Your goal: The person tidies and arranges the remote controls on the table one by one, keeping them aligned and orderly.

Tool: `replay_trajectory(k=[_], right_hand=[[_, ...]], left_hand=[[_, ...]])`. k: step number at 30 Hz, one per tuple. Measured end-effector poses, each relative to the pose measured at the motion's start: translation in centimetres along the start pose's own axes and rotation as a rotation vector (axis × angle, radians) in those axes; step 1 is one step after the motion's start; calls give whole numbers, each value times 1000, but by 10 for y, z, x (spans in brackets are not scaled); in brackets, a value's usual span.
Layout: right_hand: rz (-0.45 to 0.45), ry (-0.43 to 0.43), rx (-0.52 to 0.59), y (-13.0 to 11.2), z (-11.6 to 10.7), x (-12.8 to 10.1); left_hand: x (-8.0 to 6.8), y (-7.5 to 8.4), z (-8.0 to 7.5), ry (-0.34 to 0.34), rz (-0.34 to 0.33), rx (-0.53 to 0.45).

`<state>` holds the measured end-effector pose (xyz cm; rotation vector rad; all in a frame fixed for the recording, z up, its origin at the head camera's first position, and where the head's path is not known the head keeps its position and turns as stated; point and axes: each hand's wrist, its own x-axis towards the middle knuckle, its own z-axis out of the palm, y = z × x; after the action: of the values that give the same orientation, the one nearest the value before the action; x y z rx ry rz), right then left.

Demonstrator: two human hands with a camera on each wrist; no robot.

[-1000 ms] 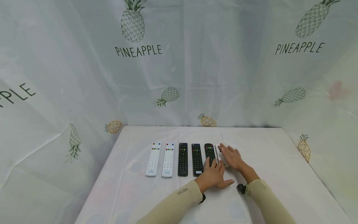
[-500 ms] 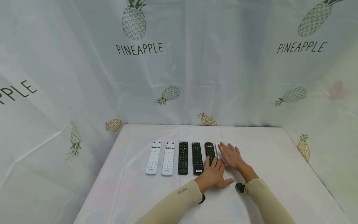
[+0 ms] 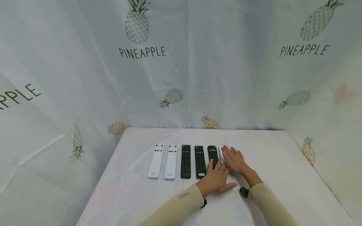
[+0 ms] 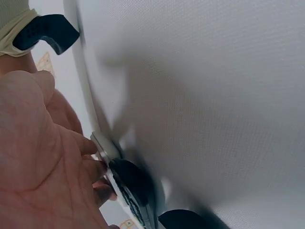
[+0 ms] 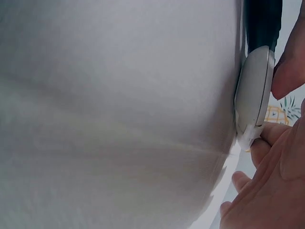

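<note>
My left hand point(image 3: 216, 179) lies with spread fingers over the lower end of a rounded black remote control point(image 3: 213, 153), thumb pointing right. Beside it, my right hand point(image 3: 234, 160) has its fingers extended over a white remote control point(image 5: 252, 90), which is mostly hidden from above. In the right wrist view, fingertips are right at one end of that white remote. The left wrist view has the left fingertips at the near ends of the white and black remotes. Further left stand two more black remotes point(image 3: 200, 161) point(image 3: 185, 161) and two white remotes point(image 3: 170, 162) point(image 3: 156, 161), roughly parallel in one row.
A white cloth covers the table point(image 3: 127, 201). Behind and at both sides hangs a pale curtain point(image 3: 226, 78) printed with pineapples. Black wrist devices point(image 3: 244, 192) sit at the sleeve cuffs.
The dark line along the white remote's left edge in the earlier head frames no longer shows. Both hands stay almost in place; the whole head view shifts slightly.
</note>
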<state>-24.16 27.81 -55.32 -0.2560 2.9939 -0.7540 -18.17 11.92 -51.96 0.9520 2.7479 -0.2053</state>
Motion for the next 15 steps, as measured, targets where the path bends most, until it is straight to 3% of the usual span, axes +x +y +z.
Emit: replay_trajectory(k=[15], right_hand=[[-8,19,-9,1,-4,-4]], left_hand=[[-1,0,-6,40,47,29]])
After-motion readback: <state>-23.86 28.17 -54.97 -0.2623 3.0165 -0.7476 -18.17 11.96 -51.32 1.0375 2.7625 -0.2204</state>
